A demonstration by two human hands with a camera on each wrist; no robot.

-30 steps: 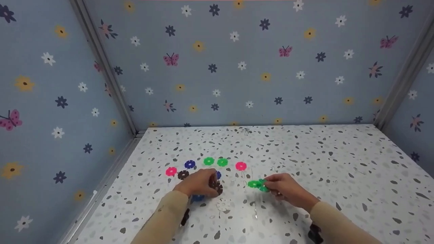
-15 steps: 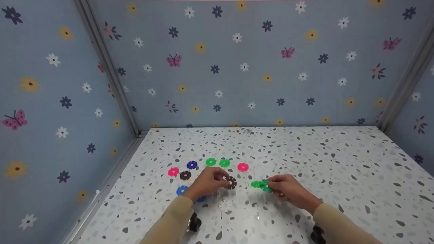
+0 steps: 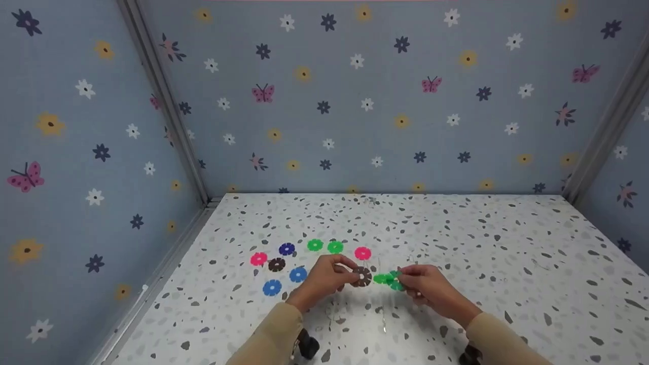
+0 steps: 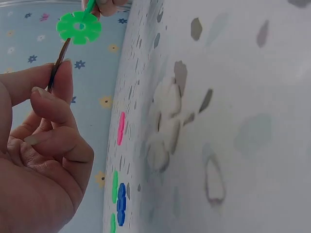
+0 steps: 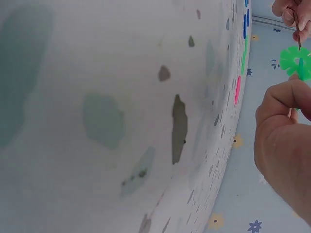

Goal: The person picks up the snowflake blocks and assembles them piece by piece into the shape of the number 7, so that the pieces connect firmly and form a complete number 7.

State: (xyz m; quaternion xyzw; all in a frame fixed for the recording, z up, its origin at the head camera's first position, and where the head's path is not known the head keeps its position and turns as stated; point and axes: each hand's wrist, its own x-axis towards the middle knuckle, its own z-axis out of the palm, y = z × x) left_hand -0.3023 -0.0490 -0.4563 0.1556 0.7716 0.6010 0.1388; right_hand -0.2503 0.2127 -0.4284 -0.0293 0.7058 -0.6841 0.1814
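Observation:
The left hand (image 3: 329,276) pinches a brown notched disc (image 3: 363,277) between thumb and finger, above the table. Facing it, the right hand (image 3: 431,286) grips two green discs (image 3: 383,279) slotted into each other at an angle. A small gap shows between the brown disc and the green pair in the head view. From the left wrist, the brown disc (image 4: 59,64) appears edge-on, its tip close by the lower rim of a green disc (image 4: 78,27); whether they touch I cannot tell.
Left of the hands lie two light blue discs (image 3: 272,287), another brown disc (image 3: 277,264), a dark blue disc (image 3: 287,249) and a pink disc (image 3: 258,259). Farther back are two green discs (image 3: 315,245) and a second pink one (image 3: 362,253). Patterned walls (image 3: 375,76) enclose the speckled table (image 3: 487,228).
The left hand has carried the brown disc rightward from among the loose discs, close to the green pair, uncovering the light blue discs. The right hand keeps its grip, almost in place.

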